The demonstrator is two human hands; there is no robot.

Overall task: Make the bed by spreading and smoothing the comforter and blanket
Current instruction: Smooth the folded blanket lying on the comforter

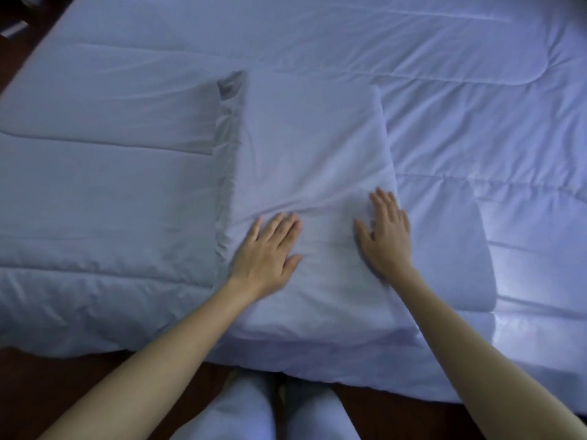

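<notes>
My left hand point(265, 249) lies flat, palm down, its fingers point(279, 222) stretched out and nearly together, gripping nothing; they press the white cloth beside a crease that runs between my two hands. My right hand point(386, 235) is flat as well, fingers point(386, 201) straight and slightly fanned, thumb spread toward the left hand, holding nothing. It rests near the right edge of the same piece.

What I press on is a folded white blanket point(311, 147), a thick rectangular pad that lies in the middle of the near side of the bed, its near edge reaching the bed's edge. Its left side shows bunched, wrinkled layers, and shallow wrinkles fan out ahead of my fingertips.

Under and around it the quilted white comforter point(476, 106) is spread across the bed, with long stitched channels running across on both sides. On the right, a raised fold of the comforter sits just beside the blanket and catches bright light. The comforter's near edge hangs slightly over the bed side.

Below, the dark brown floor point(79, 376) shows, and my legs in pale trousers point(270, 411) stand close against the bed. Both bare forearms reach in from the lower corners.
</notes>
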